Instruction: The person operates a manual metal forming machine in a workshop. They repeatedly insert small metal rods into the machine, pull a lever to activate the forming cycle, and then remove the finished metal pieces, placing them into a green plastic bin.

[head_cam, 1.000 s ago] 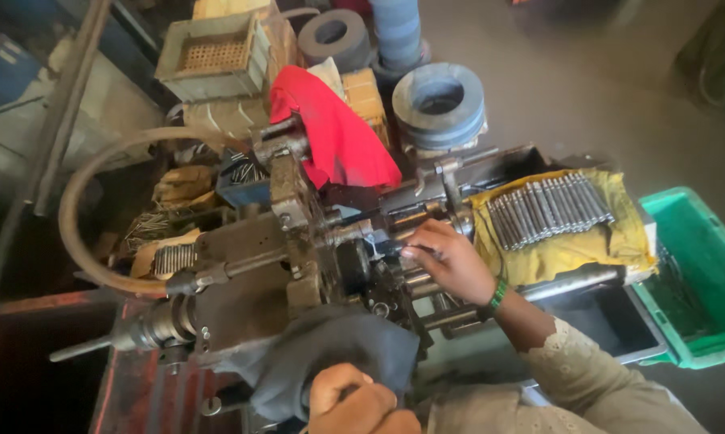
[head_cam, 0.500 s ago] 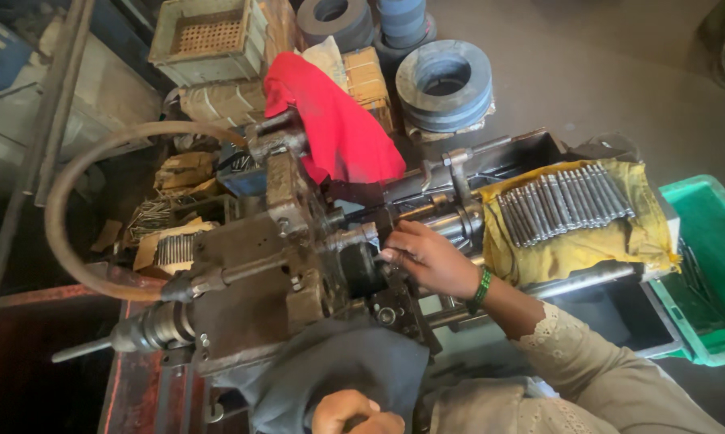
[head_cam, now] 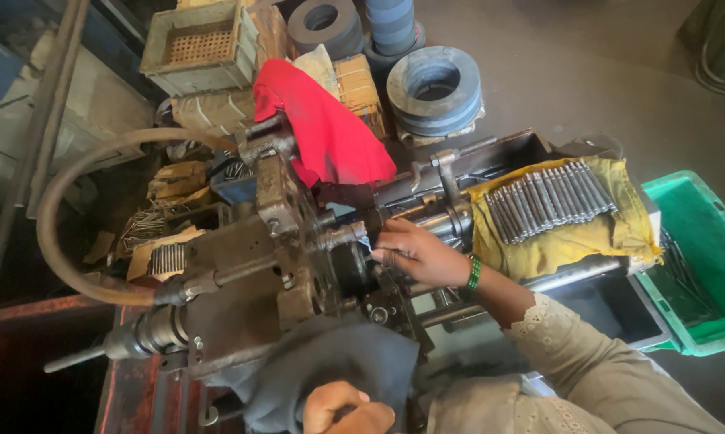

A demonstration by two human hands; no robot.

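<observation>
Nearest: left hand (head_cam: 348, 408) clenched on a dark grey cloth (head_cam: 330, 366) draped over the machine's near side. Beyond it, right hand (head_cam: 415, 253), fingertips pinched at the spindle area of the machine (head_cam: 274, 265); whether they grip a part, I cannot tell. Judged step: seating a workpiece; next calls for precise alignment. Farther right, metal rods (head_cam: 547, 201) lie in a row on a yellow cloth (head_cam: 563, 241); red rag (head_cam: 326, 133) behind.

Machine middle: right hand (head_cam: 417, 255) is wedged in among shafts and levers of the grey machine (head_cam: 274, 265) — tight squeeze.
Above: red cloth (head_cam: 326, 133) hangs over the top.
Right: row of metal pins (head_cam: 549, 199) on yellow cloth (head_cam: 571, 237) blocks that side — green crate (head_cam: 700, 241) beyond.
Near edge: left hand (head_cam: 348, 408) under the dark cloth (head_cam: 330, 366).
</observation>
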